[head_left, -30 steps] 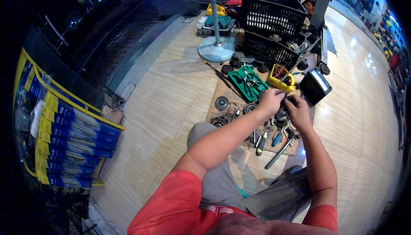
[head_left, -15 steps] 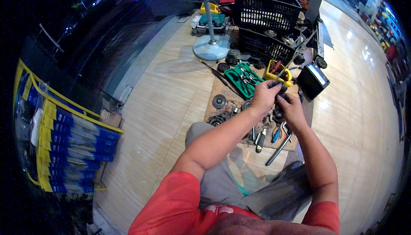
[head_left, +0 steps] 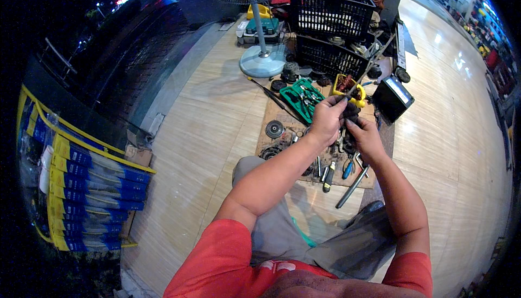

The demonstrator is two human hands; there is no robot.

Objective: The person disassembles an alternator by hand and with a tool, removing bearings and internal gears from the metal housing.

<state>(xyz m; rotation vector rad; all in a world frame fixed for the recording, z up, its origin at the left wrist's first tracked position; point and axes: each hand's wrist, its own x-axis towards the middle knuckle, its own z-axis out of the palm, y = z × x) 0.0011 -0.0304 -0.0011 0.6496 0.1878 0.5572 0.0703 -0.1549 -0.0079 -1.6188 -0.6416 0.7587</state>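
Between my two hands, above the work mat, is a small dark, grimy part (head_left: pixel 351 110) with a lumpy, roundish outline; its exact kind is unclear. My left hand (head_left: pixel 329 118) grips its upper left side, thumb and fingers closed. From below and to the right, my right hand (head_left: pixel 366 138) pinches it with bent fingers. Beneath them lies a stained cardboard sheet (head_left: pixel 267 114) bearing a round pulley-like disc (head_left: pixel 274 129), a black-and-yellow handled tool (head_left: pixel 329 177), blue-handled pliers (head_left: pixel 348 170) and a long metal bar (head_left: pixel 353 188).
Beyond the hands are a green tool case (head_left: pixel 302 100), a yellow container (head_left: pixel 344 83) with reddish coils and a black box-shaped unit (head_left: pixel 392 100). Black crates (head_left: pixel 332 10) and a standing fan (head_left: pixel 263 62) stand farther back. A yellow rack (head_left: pixel 81 189) of packets is at left.
The dark part has been turned between my fingers, and more of its lumpy side shows. Both hands keep hold of it. The whole view has shifted slightly.
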